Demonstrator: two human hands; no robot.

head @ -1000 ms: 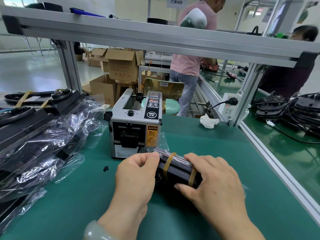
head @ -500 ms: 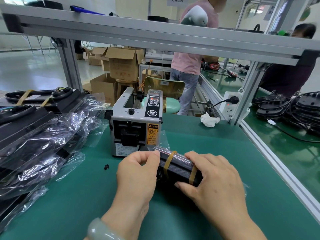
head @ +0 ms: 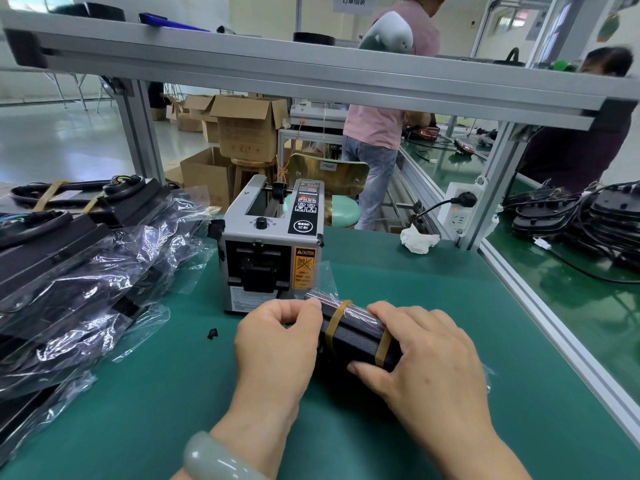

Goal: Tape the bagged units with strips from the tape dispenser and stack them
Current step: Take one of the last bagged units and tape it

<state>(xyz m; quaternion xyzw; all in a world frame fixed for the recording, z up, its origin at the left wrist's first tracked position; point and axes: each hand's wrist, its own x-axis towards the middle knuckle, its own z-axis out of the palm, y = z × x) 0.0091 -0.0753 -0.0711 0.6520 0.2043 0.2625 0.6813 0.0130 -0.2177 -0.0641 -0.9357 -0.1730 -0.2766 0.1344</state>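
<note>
Head view: left hand (head: 277, 348), right hand (head: 426, 362) clasped round one bagged unit (head: 356, 336); one dispenser (head: 270, 244)

Green bench mat (head: 415, 289) under an aluminium frame (head: 311, 74) — cardboard boxes (head: 249, 129) on glossy floor (head: 69, 143).

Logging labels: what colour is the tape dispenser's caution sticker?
The caution sticker is orange with black print; head view.
</note>
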